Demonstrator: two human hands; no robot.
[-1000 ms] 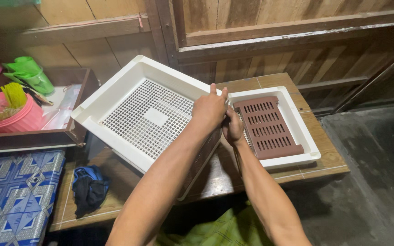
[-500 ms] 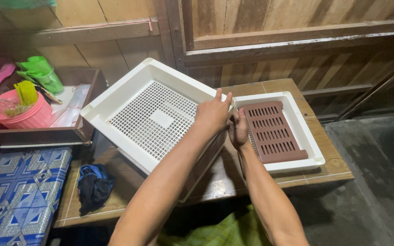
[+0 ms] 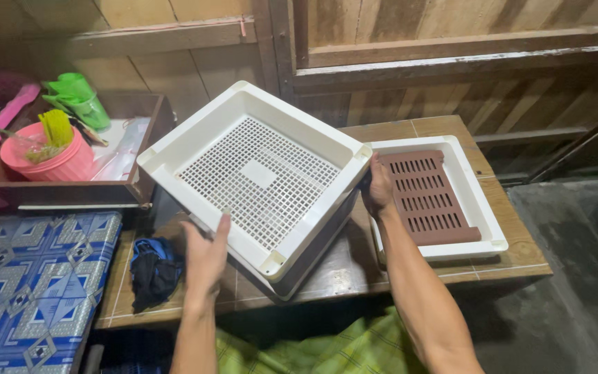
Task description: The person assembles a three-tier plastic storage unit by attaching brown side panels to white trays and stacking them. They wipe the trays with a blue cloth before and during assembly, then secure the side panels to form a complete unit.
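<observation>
A large white plastic basket (image 3: 195, 131) with a square-grid mesh bottom is held tilted above the wooden table (image 3: 354, 266). My left hand (image 3: 205, 256) grips its near-left rim, thumb on the inside. My right hand (image 3: 379, 187) holds the right corner, partly hidden behind the rim. To the right a white tray (image 3: 482, 208) lies flat on the table with a brown slotted insert (image 3: 427, 197) in it.
A wooden box (image 3: 77, 192) at the left holds a pink bowl (image 3: 53, 163) with yellow-green sticks and a green cup (image 3: 81, 100). A dark cloth (image 3: 152, 270) lies on the table's left. A blue patterned mat (image 3: 36, 277) is at lower left; wooden wall behind.
My left hand has left the basket's right corner and moved to its near-left rim. The right hand stays at the right corner. The view has shifted left.
</observation>
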